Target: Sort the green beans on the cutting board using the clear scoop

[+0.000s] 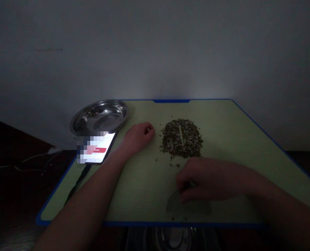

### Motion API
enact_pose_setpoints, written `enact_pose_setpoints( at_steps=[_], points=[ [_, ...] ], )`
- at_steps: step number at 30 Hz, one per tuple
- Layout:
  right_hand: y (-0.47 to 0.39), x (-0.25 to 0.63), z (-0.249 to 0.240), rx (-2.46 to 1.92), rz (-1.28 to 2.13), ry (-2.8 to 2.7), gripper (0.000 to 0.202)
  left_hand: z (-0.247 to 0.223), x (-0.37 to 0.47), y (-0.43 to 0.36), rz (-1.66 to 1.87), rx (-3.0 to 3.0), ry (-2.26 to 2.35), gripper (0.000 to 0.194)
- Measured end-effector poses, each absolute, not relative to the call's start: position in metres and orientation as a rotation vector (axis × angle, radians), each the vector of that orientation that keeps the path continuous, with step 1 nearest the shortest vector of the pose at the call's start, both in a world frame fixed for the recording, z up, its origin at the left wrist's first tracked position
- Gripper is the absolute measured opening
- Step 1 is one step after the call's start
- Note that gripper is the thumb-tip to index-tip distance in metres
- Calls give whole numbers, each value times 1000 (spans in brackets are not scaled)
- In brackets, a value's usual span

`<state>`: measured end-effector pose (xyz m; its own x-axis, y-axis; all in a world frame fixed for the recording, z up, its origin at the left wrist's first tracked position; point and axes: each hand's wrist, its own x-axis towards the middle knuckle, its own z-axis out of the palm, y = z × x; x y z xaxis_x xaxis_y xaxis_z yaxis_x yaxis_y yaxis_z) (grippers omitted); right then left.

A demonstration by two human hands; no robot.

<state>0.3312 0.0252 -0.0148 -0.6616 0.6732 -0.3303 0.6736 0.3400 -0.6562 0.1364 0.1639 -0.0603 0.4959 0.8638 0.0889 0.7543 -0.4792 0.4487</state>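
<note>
A flat heap of small dark and pale grains (182,138) lies on the pale green table (141,188), with a thin bare line through its middle. Just left of the heap, my left hand (139,137) rests on the table with its fingers curled closed; whether anything is in them is hidden. My right hand (196,179) is in front of the heap, above a clear shallow dish (173,206) near the front edge. Its fingers are bent together, and what they hold, if anything, cannot be made out. A few loose grains lie near the dish.
A shiny metal bowl (100,116) stands at the back left. A lit phone (104,148) lies before it, with a dark strap (78,183) below. Metal containers (173,238) are under the front edge. A grey wall (155,52) rises behind the table.
</note>
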Motion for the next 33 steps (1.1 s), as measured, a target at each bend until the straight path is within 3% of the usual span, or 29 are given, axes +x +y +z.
enact_pose_setpoints(
  at_steps=[12,33],
  points=[
    [24,328,-18,1345,-1138,2551,18,-60,137,162,421,2401,1375,27],
    [19,330,-8,1290,-1336,2542,17,-56,138,161,386,2398,1361,27]
  ],
)
